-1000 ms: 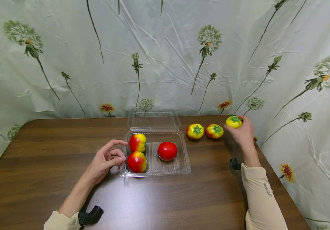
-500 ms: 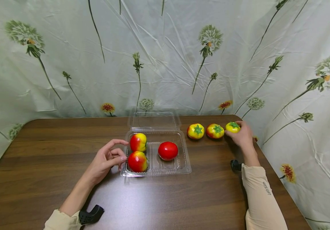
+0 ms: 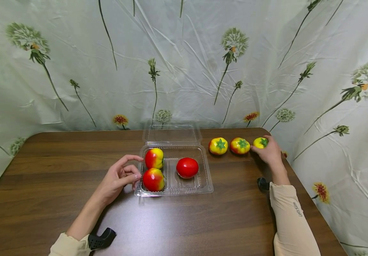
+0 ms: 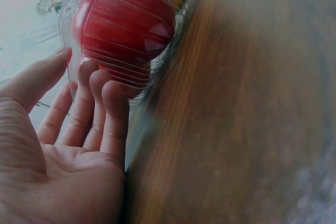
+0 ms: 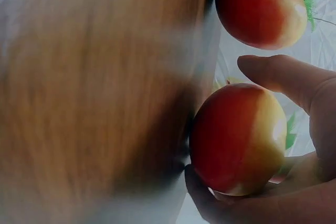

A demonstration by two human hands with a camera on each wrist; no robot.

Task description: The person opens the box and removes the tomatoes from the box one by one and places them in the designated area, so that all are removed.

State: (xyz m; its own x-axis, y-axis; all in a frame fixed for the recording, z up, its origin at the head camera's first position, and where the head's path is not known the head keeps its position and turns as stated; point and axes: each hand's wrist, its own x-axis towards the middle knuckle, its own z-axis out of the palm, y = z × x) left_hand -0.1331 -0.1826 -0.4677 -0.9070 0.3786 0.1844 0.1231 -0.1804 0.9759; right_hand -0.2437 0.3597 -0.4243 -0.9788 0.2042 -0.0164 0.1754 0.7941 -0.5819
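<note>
A clear plastic clamshell box (image 3: 171,193) lies with its lid raised at the back. Two red-and-yellow fruits (image 3: 153,180) sit at its left side, and a red fruit (image 3: 187,168) farther right. My left hand (image 3: 120,177) holds the box's left rim, thumb above and other fingers against the wall in the left wrist view. My right hand (image 3: 269,151) is around a red-and-yellow fruit (image 5: 236,140) with a green star-shaped top, resting on the table. In the right wrist view its thumb (image 5: 273,74) stands slightly off the fruit; fingers curve loosely along the other side.
Two similar fruits, one (image 3: 218,146) nearer the box and one (image 3: 240,145) beside the right hand, stand in a row along the back of the wooden table (image 3: 184,224). A flower-printed curtain (image 3: 184,71) hangs directly behind the table edge.
My right hand has lowered its fruit onto the table at the end of the row, and its grip has loosened. The left hand stays at the box rim.
</note>
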